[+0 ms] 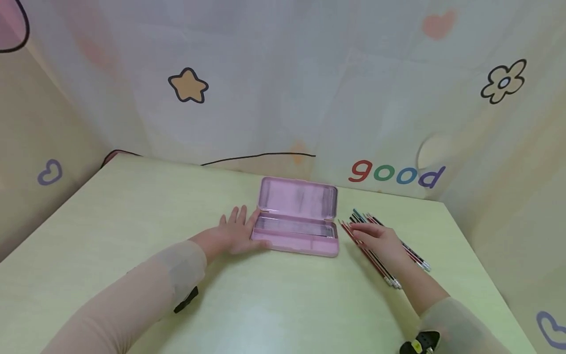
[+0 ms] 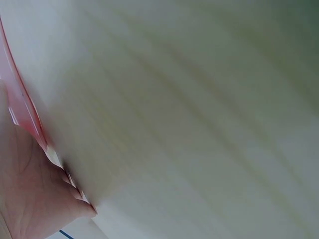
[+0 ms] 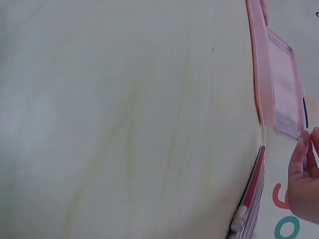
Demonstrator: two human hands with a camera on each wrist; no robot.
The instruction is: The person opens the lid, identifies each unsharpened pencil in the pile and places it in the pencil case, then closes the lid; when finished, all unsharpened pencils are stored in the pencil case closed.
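A pink pencil case (image 1: 325, 247) lies with its lid (image 1: 296, 197) raised at the back; the lower half has a divided compartment in front. My left hand (image 1: 234, 233) is spread out with the index finger and thumb at the case's left end. Over the pencils (image 1: 376, 261) to the right of the case hovers my right hand (image 1: 382, 246), its fingers loosely bent and hiding part of them. In the right wrist view the right hand (image 3: 305, 184) shows thumb and fingertips close together, nothing visible between them. The pencils have dark and red barrels with pale ends toward me.
The light table (image 1: 274, 305) has its far edge right behind the case lid. A printed curtain (image 1: 283, 88) hangs behind and at both sides. More pencils (image 1: 417, 258) stick out on the right side of the right hand.
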